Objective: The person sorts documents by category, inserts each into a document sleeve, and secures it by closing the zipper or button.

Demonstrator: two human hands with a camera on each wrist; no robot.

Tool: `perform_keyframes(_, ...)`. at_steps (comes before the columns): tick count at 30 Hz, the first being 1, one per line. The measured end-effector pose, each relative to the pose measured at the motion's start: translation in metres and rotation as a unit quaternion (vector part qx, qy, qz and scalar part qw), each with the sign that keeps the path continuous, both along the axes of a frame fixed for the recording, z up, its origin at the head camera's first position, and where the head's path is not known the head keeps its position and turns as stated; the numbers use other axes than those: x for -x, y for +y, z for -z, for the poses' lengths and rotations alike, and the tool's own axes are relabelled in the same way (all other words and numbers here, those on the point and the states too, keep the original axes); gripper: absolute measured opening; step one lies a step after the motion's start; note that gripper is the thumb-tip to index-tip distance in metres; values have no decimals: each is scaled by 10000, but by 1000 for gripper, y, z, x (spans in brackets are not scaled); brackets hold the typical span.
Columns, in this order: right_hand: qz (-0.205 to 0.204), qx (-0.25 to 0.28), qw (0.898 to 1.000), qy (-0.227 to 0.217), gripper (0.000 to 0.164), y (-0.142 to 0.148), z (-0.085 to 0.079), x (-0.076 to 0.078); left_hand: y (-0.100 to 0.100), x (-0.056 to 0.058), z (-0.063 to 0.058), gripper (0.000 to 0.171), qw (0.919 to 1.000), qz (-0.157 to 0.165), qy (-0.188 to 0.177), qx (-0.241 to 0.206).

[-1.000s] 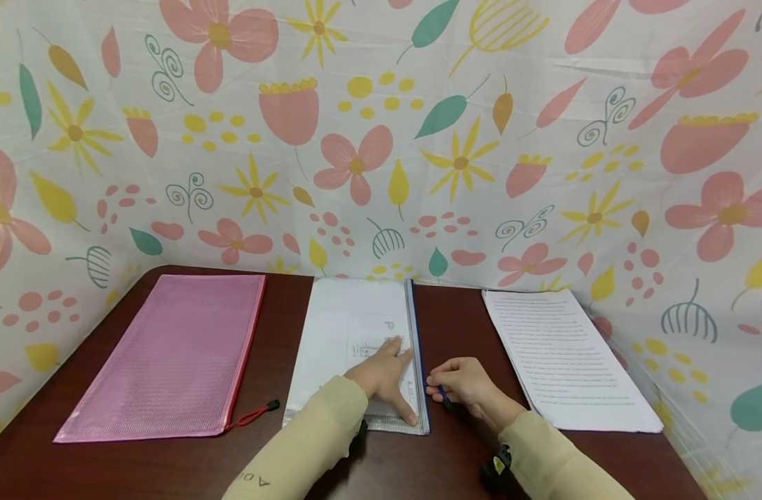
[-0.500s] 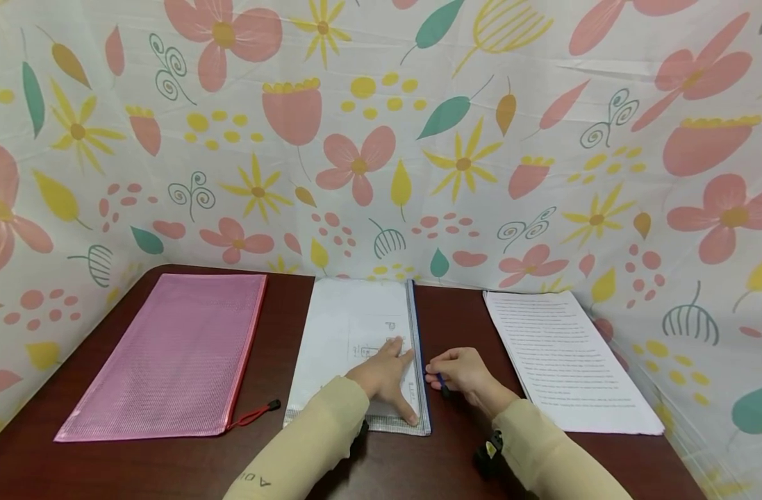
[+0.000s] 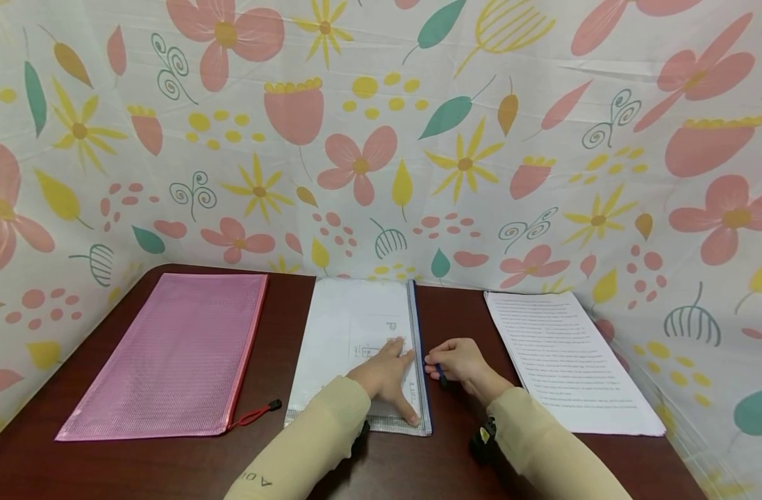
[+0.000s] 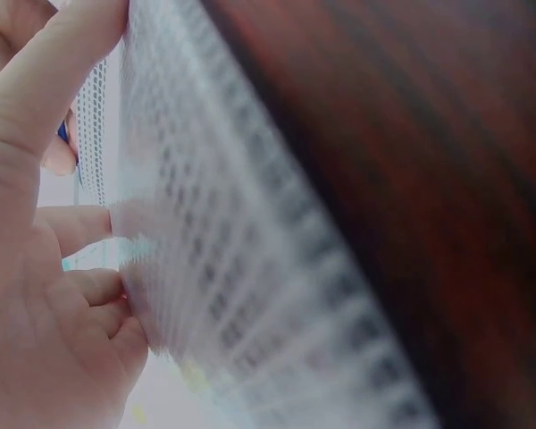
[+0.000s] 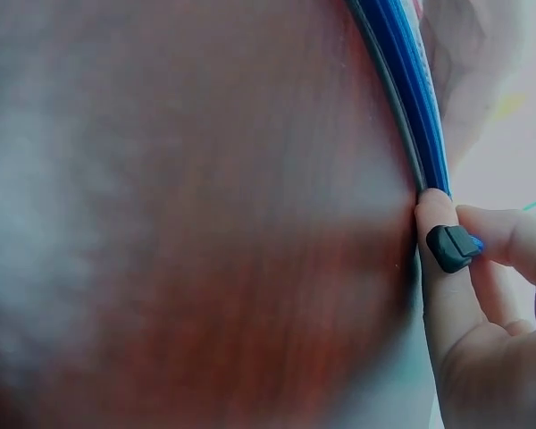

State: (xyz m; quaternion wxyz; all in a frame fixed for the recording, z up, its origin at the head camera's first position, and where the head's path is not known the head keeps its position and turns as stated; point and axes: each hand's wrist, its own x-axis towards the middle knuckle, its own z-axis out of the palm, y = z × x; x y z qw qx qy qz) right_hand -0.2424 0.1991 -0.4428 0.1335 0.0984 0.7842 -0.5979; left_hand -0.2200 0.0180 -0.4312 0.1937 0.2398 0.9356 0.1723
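A clear mesh zip pouch (image 3: 340, 312) with papers inside lies in the middle of the table, its blue zipper (image 5: 406, 85) along the right edge. My left hand (image 3: 383, 378) rests spread on the pouch, thumb toward the near right corner. In the left wrist view, the fingertips (image 4: 116, 286) press on the mesh. At the blue edge, my right hand (image 3: 465, 364) pinches the zipper pull between thumb and fingers. The pull's black end (image 5: 453, 248) and a bit of blue cord stick out beside the thumb; the slider itself is hidden by the fingers.
To the left lies a pink mesh zip pouch (image 3: 168, 347) with a red pull cord (image 3: 252, 417) at its near right corner. A stack of printed sheets (image 3: 568, 354) lies on the right. Behind the dark wooden table (image 3: 456, 312) hangs a flower-patterned curtain (image 3: 355, 229).
My right hand has slid a short way along the blue edge, toward the table's back, still pinching the pull. The left hand stays in place on the pouch.
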Motion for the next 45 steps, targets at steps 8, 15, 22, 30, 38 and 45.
perform_keyframes(8,-90,-229,9997,-38,20,0,-6,8,1,0,-1,122,10000,29,12,26)
perform_keyframes(15,-136,-284,9995,-22,19,-2,-5,18,3,2,-1,122,9997,-8,2,226)
perform_keyframes(22,-14,-452,9990,-18,18,-4,-6,25,5,2,-3,121,9994,-39,-51,353)
perform_keyframes(30,-1,-467,9989,38,19,-4,-6,32,7,1,-7,120,9993,-77,-89,364)
perform_keyframes(38,95,-402,9991,61,22,-1,-8,37,12,-2,-12,120,9984,11,76,569)
perform_keyframes(45,157,-475,9987,115,23,2,-9,38,18,-5,-9,122,9971,82,94,747)
